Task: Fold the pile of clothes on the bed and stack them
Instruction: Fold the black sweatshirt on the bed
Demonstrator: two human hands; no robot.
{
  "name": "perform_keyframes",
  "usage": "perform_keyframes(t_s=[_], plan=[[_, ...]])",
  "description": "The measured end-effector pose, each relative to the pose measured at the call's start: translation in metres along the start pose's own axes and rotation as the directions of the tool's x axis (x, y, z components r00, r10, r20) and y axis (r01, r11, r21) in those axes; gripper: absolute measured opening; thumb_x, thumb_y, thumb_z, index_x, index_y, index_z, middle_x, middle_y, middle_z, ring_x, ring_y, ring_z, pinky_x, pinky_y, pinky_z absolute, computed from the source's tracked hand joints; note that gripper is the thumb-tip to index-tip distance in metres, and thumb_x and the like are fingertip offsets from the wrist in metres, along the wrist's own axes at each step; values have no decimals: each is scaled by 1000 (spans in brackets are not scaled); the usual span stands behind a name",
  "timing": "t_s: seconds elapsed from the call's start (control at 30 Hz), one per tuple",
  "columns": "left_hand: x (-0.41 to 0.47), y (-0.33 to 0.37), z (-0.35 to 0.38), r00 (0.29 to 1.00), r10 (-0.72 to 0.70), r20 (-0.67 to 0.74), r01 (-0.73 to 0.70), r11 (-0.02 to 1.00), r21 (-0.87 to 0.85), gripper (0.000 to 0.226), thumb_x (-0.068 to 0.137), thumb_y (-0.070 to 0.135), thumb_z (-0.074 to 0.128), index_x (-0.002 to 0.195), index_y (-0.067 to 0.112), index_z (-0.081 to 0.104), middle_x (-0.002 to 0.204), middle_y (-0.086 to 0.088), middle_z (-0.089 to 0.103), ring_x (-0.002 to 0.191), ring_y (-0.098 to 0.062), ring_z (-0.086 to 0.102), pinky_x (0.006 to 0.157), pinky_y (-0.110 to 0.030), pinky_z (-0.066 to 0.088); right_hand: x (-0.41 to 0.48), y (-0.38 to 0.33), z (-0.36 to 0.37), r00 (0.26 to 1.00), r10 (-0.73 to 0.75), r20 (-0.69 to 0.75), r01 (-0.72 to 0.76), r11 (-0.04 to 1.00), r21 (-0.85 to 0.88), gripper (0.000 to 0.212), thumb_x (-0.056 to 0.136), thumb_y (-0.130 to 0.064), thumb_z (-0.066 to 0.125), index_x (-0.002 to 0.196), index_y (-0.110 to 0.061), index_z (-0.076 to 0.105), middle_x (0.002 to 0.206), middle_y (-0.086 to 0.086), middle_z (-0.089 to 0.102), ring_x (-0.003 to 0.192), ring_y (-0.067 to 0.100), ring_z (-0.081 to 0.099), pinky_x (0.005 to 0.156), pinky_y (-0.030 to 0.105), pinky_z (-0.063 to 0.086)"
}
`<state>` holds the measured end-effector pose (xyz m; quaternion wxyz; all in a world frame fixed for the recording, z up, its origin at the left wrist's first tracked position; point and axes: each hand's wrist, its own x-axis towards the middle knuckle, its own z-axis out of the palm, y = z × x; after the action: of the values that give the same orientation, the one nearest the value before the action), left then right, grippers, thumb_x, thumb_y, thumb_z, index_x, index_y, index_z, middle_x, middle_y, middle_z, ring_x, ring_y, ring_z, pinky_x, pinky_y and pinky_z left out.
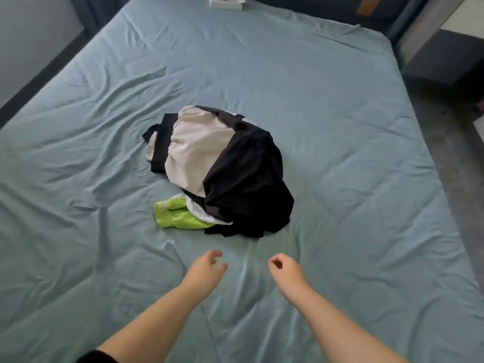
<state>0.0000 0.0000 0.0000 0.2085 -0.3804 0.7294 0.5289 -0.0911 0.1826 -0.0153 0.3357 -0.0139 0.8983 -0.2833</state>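
Nothing folded yet: clothes pile [222, 169] heaped on bed [340, 100], no stack; left hand [207, 268] & right hand [284, 268] near it, loosely curled, both empty.

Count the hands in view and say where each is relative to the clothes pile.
2. The left hand is just nearer the camera than the green garment; the right hand, than the black garment. Neither touches the clothes. None seem hidden.

Left hand [207, 268], right hand [284, 269], loosely curled, empty
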Motion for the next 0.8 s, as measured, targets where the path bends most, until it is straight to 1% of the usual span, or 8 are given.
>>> perform_keyframes(t_s=[0.13,0.27,0.37,0.43,0.53,0.6,0.7,0.8], plan=[[70,52,-5,901,367,-230,-246,870,427,88,82,42,67,150,44,11,160,-6,2,145,-29,16,111,-40,29,74,-39,-23,951,-223,-215,180,962,-205,61,92,-32,57,146,-26,30,150,-2,33,130,19,44,99,32,42],[142,74,1,907,406,-110,-239,711,661,107,74,63,67,142,57,-16,160,-3,-18,149,-32,-2,114,-56,18,135,-56,-24,957,-235,-168,172,931,-323,90,88,-47,62,151,-40,-1,162,-5,-7,149,24,3,114,52,27],[177,55,14,953,296,59,-283,808,517,89,83,53,65,152,42,9,157,-6,29,141,-24,33,111,-33,31,163,-49,-8,986,-167,-25,155,954,-257,51,93,-44,55,140,-39,37,157,-3,26,145,27,19,113,59,23],[184,36,24,957,289,38,-272,838,473,61,92,39,60,148,30,36,144,-1,50,133,-20,45,106,-25,33,170,-33,3,985,-167,-33,157,966,-204,20,97,-35,47,112,-30,59,122,1,61,121,27,51,107,53,33],[179,20,29,948,288,-134,-243,930,277,22,96,21,54,110,20,71,114,1,70,113,-18,60,98,-25,42,163,-4,9,988,-119,-94,120,993,0,17,100,-25,42,96,-19,57,90,3,63,83,23,57,76,32,46],[160,11,31,966,230,-117,-215,968,129,27,95,11,51,83,20,74,90,4,72,94,-16,64,87,-25,48,150,12,10,995,-44,-95,63,977,203,15,101,-23,41,97,-15,53,87,1,60,86,23,59,60,25,39],[110,3,53,998,50,-36,-55,985,-163,32,96,11,51,71,19,69,64,8,61,67,-12,55,62,-20,45,114,14,3,995,100,-14,-77,844,531,26,98,-42,46,110,-19,51,94,-5,57,99,20,55,75,26,46],[52,7,80,983,-163,80,178,794,-581,31,94,39,58,83,10,61,66,-1,59,62,-16,59,60,-26,49,75,1,-10,988,61,139,-137,747,650,29,87,-60,55,109,-41,56,105,-21,61,104,7,57,97,32,46]])
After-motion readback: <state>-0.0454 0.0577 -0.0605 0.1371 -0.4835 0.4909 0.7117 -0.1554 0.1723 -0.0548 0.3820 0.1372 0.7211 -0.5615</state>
